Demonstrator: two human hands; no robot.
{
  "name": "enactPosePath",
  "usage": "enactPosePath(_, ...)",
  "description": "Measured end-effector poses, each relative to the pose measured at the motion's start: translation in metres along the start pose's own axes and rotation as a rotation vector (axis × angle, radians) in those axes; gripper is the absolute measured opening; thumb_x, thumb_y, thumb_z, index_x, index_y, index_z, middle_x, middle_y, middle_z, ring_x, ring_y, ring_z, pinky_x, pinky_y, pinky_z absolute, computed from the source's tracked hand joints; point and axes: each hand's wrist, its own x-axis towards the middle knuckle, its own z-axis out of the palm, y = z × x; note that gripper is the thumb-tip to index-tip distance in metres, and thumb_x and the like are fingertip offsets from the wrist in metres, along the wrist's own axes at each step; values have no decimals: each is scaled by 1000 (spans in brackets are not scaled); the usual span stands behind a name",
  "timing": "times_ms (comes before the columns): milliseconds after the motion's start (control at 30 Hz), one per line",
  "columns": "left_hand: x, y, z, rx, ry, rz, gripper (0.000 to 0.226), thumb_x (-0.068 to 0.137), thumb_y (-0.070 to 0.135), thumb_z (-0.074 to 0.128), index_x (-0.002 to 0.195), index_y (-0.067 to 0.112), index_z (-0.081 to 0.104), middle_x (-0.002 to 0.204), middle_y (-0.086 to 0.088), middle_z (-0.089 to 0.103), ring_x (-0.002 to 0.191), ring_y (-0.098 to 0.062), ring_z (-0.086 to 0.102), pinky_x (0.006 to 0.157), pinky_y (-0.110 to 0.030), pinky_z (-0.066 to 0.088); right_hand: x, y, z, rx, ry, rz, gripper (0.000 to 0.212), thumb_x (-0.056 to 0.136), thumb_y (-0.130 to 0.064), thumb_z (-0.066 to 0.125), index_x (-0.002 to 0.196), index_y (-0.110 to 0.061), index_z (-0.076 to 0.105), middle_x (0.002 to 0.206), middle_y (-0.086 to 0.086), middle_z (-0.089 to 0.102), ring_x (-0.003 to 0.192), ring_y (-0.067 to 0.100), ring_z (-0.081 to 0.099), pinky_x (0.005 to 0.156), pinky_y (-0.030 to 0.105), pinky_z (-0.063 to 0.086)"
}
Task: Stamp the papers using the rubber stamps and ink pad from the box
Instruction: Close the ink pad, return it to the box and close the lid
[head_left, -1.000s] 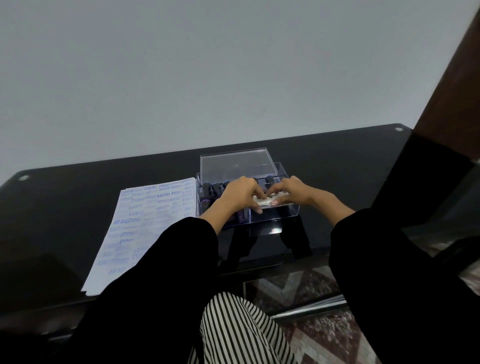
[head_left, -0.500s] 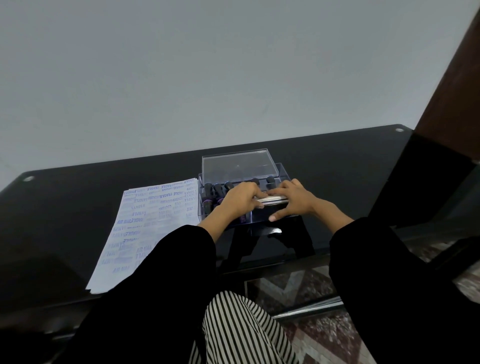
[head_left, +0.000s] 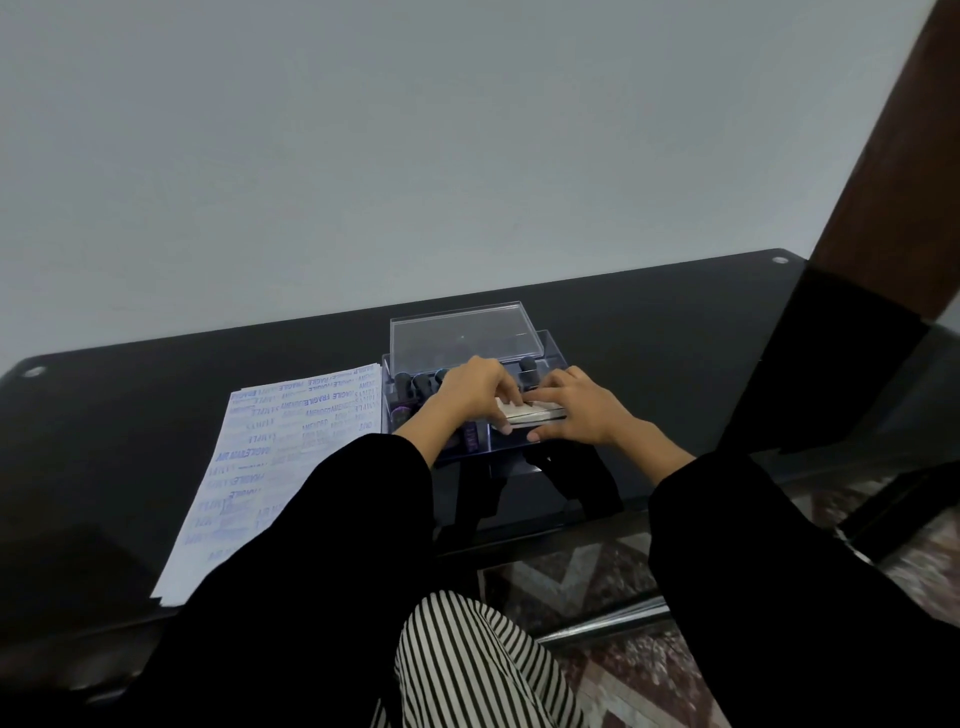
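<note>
Striped trousers (head_left: 467, 665) at 6 o'clock, black sleeves either side. Stamped papers (head_left: 270, 457) at 9 o'clock on black glass table (head_left: 675, 332). Left hand (head_left: 467, 397) and right hand (head_left: 582, 410) meet over clear box (head_left: 550, 353), fingers pinching flat ink pad (head_left: 532, 413) between them. Stamps (head_left: 421, 384) upright in box. Open lid (head_left: 462, 332) beyond, 12 o'clock.

Prob. home: glass desk (head_left: 649, 322), patterned floor tiles (head_left: 571, 582).
</note>
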Motion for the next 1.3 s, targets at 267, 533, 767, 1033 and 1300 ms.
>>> enactPosePath(267,-7,-7,7,25,64,86,34,78,24,73,112,23,69,112,-1,65,103,-19,59,78,-32,45,0,1,4,-12,11,10,62,81,-52,61,137,-33,43,128,-1,44,122,16,31,87,35,44)
enactPosePath(533,-7,-7,15,157,121,120,23,90,16,59,110,21,70,116,-2,65,104,-21,59,82,-33,46,-4,-2,2,-66,-11,19,55,84,-54,56,135,-35,46,130,-3,44,124,16,32,87,35,47)
enactPosePath(767,-7,-28,8,-162,235,187,25,88,6,54,102,14,73,102,-7,71,91,-21,64,84,-37,52,-4,1,-1,3,90,0,75,66,-82,30,118,-37,60,115,-6,54,112,13,43,98,35,28)
enactPosePath(1033,10,-84,-43,-496,259,47,23,92,0,51,109,3,67,101,-11,70,68,13,62,72,-2,47,38,10,-30,441,424,82,47,92,-52,39,102,-18,70,95,4,60,90,16,49,79,30,38)
enactPosePath(1300,55,-154,-45,-625,318,-247,26,93,10,53,116,11,64,124,-5,61,120,-17,52,98,-23,36,131,46,-40,561,220,372,26,94,-27,52,111,-14,66,122,6,63,115,22,55,98,35,41)
